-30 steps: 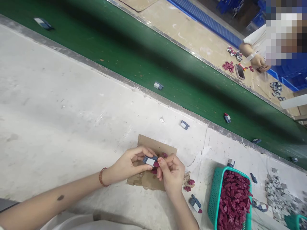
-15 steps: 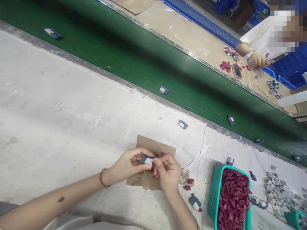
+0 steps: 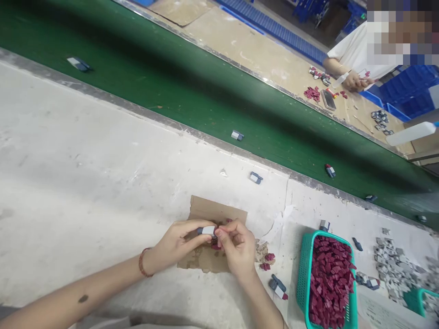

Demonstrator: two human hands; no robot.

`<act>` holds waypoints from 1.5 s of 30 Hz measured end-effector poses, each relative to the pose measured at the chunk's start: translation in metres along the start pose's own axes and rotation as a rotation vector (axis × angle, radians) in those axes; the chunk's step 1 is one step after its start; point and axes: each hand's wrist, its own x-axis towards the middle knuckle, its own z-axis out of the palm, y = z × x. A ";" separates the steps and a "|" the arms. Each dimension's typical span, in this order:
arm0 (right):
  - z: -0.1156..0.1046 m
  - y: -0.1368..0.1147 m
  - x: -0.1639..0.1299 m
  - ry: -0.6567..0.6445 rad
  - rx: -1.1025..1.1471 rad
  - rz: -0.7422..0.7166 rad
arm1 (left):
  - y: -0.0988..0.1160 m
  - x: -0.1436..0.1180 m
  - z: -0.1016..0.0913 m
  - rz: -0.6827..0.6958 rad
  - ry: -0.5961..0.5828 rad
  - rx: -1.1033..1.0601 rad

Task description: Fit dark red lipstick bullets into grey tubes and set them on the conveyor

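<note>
Between its thumb and fingers, my left hand (image 3: pixel 171 244) grips a small dark-blue and light-grey plastic part (image 3: pixel 207 230). My right hand (image 3: pixel 240 249) pinches at the right end of that part, where a bit of maroon shows. Its fingertips hide most of the maroon piece. Both hands are over a sheet of brown cardboard (image 3: pixel 219 208), with a few maroon pieces (image 3: pixel 216 246) lying on it beneath the fingers. Right of my right hand, two more maroon pieces (image 3: pixel 270 257) lie beside a blue-grey part with a maroon end (image 3: pixel 278 287).
A teal basket (image 3: pixel 302 274) full of maroon pieces stands at right, near a pile of light-grey pieces (image 3: pixel 391 265). Beyond the white table (image 3: pixel 103 183) runs a green conveyor belt (image 3: pixel 192 109) carrying several parts. Across it, a person's hands (image 3: pixel 356 82) work at another table.
My left hand has turned the blue-grey part so it lies more level, with the right fingers still at its end. The view has shifted slightly. Belt parts have moved slightly rightward relative to the table.
</note>
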 end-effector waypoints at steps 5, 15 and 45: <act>0.004 0.000 -0.004 0.041 -0.052 0.049 | 0.003 -0.003 -0.002 -0.046 -0.030 0.099; -0.125 -0.035 -0.055 0.732 -0.838 -0.215 | 0.034 0.071 -0.050 -0.038 0.078 0.555; -0.107 -0.032 -0.041 0.381 0.317 0.024 | 0.041 0.189 0.018 0.101 -0.122 0.226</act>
